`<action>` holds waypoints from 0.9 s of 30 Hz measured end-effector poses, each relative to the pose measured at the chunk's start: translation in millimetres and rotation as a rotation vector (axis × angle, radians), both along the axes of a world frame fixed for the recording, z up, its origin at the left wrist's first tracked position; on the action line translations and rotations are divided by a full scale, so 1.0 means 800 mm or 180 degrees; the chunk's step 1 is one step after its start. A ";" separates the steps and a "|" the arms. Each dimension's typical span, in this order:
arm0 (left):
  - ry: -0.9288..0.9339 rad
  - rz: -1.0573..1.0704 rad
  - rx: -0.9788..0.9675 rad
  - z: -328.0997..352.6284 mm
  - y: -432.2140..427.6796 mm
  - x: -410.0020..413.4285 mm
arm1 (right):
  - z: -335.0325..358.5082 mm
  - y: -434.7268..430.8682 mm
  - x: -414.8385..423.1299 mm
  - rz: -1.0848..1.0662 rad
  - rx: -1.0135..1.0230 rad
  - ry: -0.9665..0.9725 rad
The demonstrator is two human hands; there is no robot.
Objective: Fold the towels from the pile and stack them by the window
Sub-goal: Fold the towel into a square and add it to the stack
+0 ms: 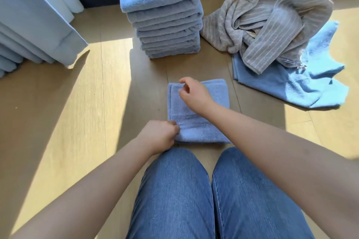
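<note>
Denim knees (174,190) sit just before the folded blue towel (196,120), which lies on the floor (97,93) with its long axis running near to far. The left hand (159,135) has its fingers clamped on the near left corner. The right hand (194,93) curls over the far left corner, and I cannot tell whether it grips. Farther off stands the folded stack (167,31), with the loose pile (268,31) to its right.

Your left hand (161,134) and right hand (194,93) are bare, and both forearms (97,180) are bare right up to the frame edge. You wear blue denim jeans (174,200), mid-wash, snug over both thighs, lighter worn patches here and there. Faint diagonal creases in the cloth. A pale stitched seam (218,209) runs along the inner side of your right leg.
</note>
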State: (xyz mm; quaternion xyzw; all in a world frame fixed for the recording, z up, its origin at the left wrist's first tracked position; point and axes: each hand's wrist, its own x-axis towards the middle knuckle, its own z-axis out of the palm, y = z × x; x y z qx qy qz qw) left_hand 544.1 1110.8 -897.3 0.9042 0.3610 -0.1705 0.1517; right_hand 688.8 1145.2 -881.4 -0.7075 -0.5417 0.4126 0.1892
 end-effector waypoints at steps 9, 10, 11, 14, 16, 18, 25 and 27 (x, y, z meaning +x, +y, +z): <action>-0.0929 0.0177 0.0489 0.000 0.024 0.024 | -0.019 -0.055 0.090 0.0282 0.0561 -0.1850; -0.1133 0.0168 0.0648 -0.003 0.025 0.034 | -0.026 -0.061 0.087 0.0450 0.0583 -0.1877; -0.1194 0.0211 0.0665 -0.007 0.026 0.044 | -0.034 -0.064 0.082 0.0594 0.0554 -0.1872; -0.0833 0.0549 0.0232 -0.023 0.022 0.071 | -0.048 -0.063 0.055 0.0939 0.0532 -0.1726; -0.0511 0.0935 0.0000 -0.041 0.020 0.067 | -0.054 -0.061 0.043 0.0979 0.0314 -0.1765; -0.0357 0.1269 0.0067 -0.060 0.018 0.057 | -0.068 -0.061 0.043 0.0993 0.0131 -0.1927; -0.0211 0.1499 0.0073 -0.066 0.019 0.060 | -0.082 -0.058 0.047 0.1146 0.0239 -0.1993; -0.0119 0.1518 0.0060 -0.064 0.018 0.060 | -0.079 -0.058 0.050 0.1103 0.0191 -0.2004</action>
